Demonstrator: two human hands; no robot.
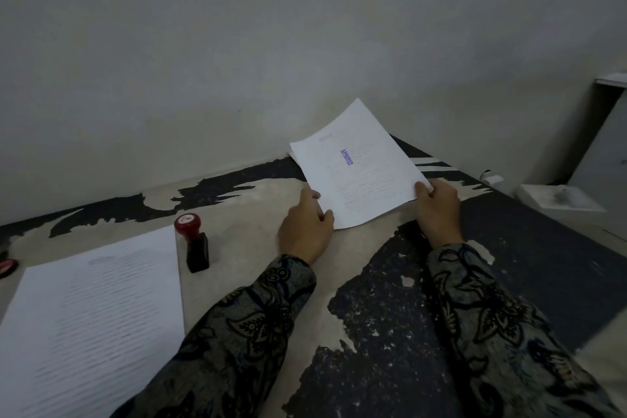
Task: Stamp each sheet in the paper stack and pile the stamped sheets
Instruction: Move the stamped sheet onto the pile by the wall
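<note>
A stamped sheet (pixel 356 166) with a blue ink mark in its middle is held at the far right of the table, its far corner raised toward the wall. My left hand (pixel 305 227) pinches its near left corner. My right hand (pixel 437 210) pinches its near right corner. Another sheet's edge shows just under its left corner. The paper stack (pixel 91 322) of printed sheets lies at the near left. Just right of that stack's far corner stands the stamp (pixel 194 244), upright, with a red knob and a black body.
The table (pixel 390 332) has a worn dark top with pale peeled patches and runs against a grey wall. A red-and-black item (pixel 6 266) sits at the left edge. White boxes (pixel 559 204) and a panel stand beyond the table's right edge.
</note>
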